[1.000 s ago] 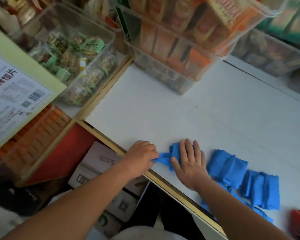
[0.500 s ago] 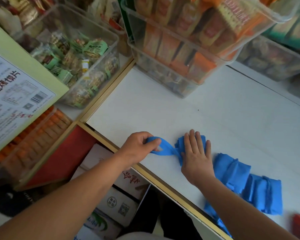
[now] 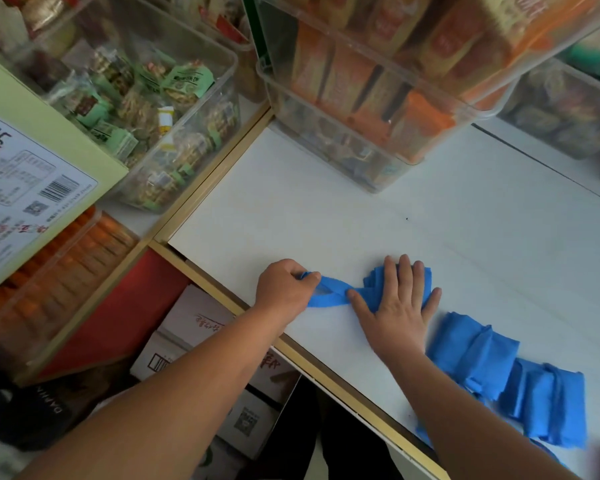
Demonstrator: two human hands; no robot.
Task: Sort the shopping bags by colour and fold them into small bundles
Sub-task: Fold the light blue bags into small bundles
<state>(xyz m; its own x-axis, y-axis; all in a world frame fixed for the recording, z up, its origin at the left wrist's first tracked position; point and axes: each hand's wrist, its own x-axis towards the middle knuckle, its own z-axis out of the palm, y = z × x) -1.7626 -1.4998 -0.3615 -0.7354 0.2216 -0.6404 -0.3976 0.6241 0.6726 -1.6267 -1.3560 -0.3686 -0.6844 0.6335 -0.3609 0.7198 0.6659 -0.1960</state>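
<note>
Low in the middle of the frame, a blue bag [image 3: 373,280] lies on the white table [image 3: 326,209], already folded down to a small wad. The right hand [image 3: 395,306] lies flat on it with fingers spread, pressing straight down; that looks meant to pin the folds so the wad cannot spring open or slide. The bag's handles [image 3: 329,294] trail out to the left as a twisted strip. The left hand [image 3: 284,289], near the table's front edge, has its fingers curled and pinches the end of that strip, holding it taut away from the wad. Judging by this, the step in hand is wrapping or tucking the handles round the wad to lock it.

Two bundles [image 3: 471,355] [image 3: 548,407], both blue, lie at the lower right just beside the right forearm, touching each other. Keeping them together suits the colour sort and leaves the working spot free. A red thing shows at the far lower right edge, too blurred to name.

Clear bins [image 3: 361,133] of packaged goods stand along the top of the frame, well apart from the hands
</note>
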